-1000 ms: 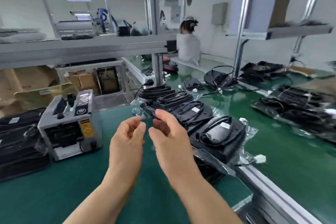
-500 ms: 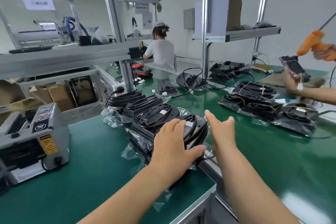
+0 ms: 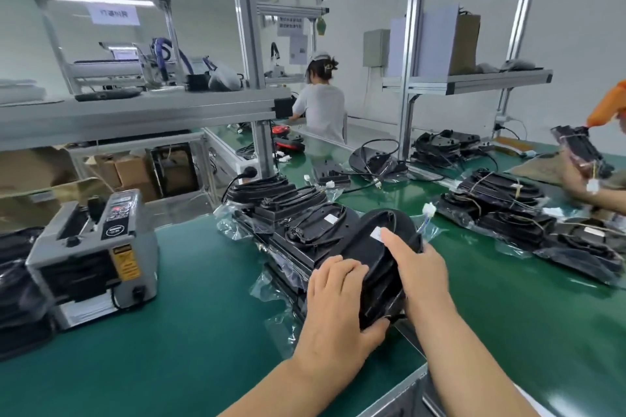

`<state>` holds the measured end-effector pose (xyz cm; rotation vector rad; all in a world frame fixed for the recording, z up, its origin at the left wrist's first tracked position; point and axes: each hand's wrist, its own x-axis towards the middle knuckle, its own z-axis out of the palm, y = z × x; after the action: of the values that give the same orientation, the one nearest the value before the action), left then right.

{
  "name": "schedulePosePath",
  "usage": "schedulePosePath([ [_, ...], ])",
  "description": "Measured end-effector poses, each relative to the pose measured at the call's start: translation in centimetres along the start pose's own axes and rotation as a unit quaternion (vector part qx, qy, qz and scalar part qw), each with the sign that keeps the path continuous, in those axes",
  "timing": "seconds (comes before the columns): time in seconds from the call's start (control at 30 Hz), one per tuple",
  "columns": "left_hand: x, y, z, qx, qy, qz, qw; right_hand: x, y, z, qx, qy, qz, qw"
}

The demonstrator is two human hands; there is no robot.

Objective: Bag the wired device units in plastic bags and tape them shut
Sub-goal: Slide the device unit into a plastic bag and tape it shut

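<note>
Unit: black oval plastic wired device unit (image 3: 369, 247), held tilted over clear plastic bags (image 3: 271, 284).
Handling: judged stiff, light and slick; best gripped at the rims.
Grip: the 7 o'clock rim is clasped by the left hand (image 3: 333, 301), the 3 o'clock rim by the right hand (image 3: 420, 271).
Nearby: grey tape dispenser (image 3: 95, 257), at 9 o'clock.

Both forearms reach forward; left hand (image 3: 333, 298) and right hand (image 3: 418, 269) grip opposite sides of one black unit (image 3: 367, 249).

Cardboard boxes (image 3: 130, 172), seated worker (image 3: 321, 112), orange tool (image 3: 608, 105)

Tape dispenser (image 3: 93, 256) left of device stack (image 3: 294, 223)
</note>
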<state>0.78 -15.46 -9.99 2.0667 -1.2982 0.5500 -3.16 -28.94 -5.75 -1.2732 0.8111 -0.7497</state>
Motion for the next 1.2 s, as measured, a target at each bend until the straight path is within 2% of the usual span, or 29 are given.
schedulePosePath([
  [0.07, -1.2, -0.4, -0.7, -0.056, 0.088, 0.005, 0.995, -2.5, -1.0, 1.3, 0.002, -0.007, -0.091, 0.996],
  [0.17, -3.6, -1.9, -2.2, -0.121, 0.173, -0.024, 0.977, -5.8, -1.6, 3.8, 0.045, -0.094, -0.151, 0.983],
  [0.3, -7.9, -5.5, -5.0, -0.115, 0.215, -0.081, 0.966, -9.0, -1.3, 8.4, 0.060, -0.301, -0.106, 0.946],
  [0.4, -11.2, -7.6, -7.2, -0.069, 0.244, -0.124, 0.959, -11.7, 0.1, 12.2, 0.035, -0.377, -0.079, 0.922],
  [0.53, -14.2, -9.7, -9.7, 0.016, 0.259, -0.155, 0.953, -14.4, 1.5, 16.2, 0.063, -0.408, -0.013, 0.911],
  [0.8, -15.6, -10.6, -11.7, 0.084, 0.266, -0.173, 0.945, -16.2, 3.4, 19.6, -0.009, -0.371, -0.100, 0.923],
  [0.93, -15.5, -10.5, -11.7, 0.102, 0.225, -0.157, 0.956, -15.2, 3.8, 19.5, 0.001, -0.369, -0.082, 0.926],
  [1.07, -16.2, -11.7, -13.6, 0.048, 0.125, -0.139, 0.981, -13.8, 3.6, 18.9, 0.006, -0.382, -0.094, 0.919],
  [1.13, -15.6, -12.8, -15.4, -0.025, 0.142, -0.196, 0.970, -13.2, 3.6, 18.5, 0.005, -0.384, -0.107, 0.917],
  [1.2, -13.6, -14.5, -17.3, -0.113, 0.223, -0.328, 0.911, -13.0, 3.6, 18.1, -0.001, -0.392, -0.109, 0.914],
])
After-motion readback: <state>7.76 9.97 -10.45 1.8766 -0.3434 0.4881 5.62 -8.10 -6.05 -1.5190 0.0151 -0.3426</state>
